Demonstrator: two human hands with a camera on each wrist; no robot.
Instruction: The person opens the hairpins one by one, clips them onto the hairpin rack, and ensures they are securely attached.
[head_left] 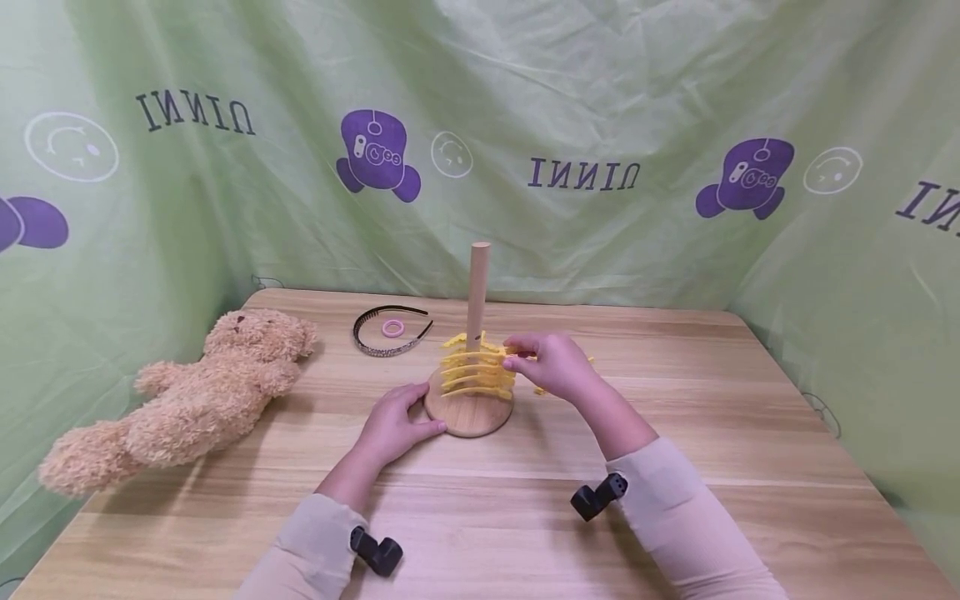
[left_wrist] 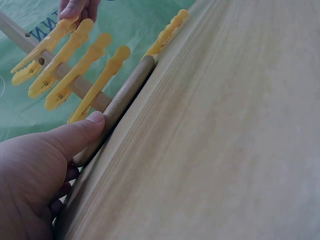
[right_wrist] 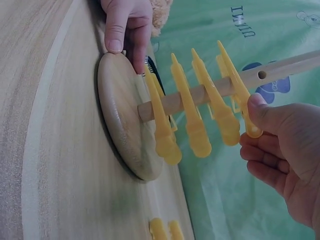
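A round wooden base [head_left: 471, 418] with an upright wooden post [head_left: 478, 287] stands on the table. Several yellow hair clips [right_wrist: 192, 117] are clamped across the post, one above another. With thumb and fingers, my left hand [head_left: 393, 423] grips the base's left edge. My right hand [head_left: 557, 367] pinches the end of the topmost clip [right_wrist: 232, 77], whose jaws lie around the post below a small hole. Loose yellow clips [right_wrist: 159, 229] lie on the table right of the base, partly hidden by my right hand in the head view.
Behind the base, to the left, lies a dark headband [head_left: 386, 352] with a pink ring [head_left: 393, 328] inside its curve. A tan teddy bear [head_left: 202, 400] lies along the table's left side. A green curtain [head_left: 600, 242] hangs behind the wooden table [head_left: 480, 533].
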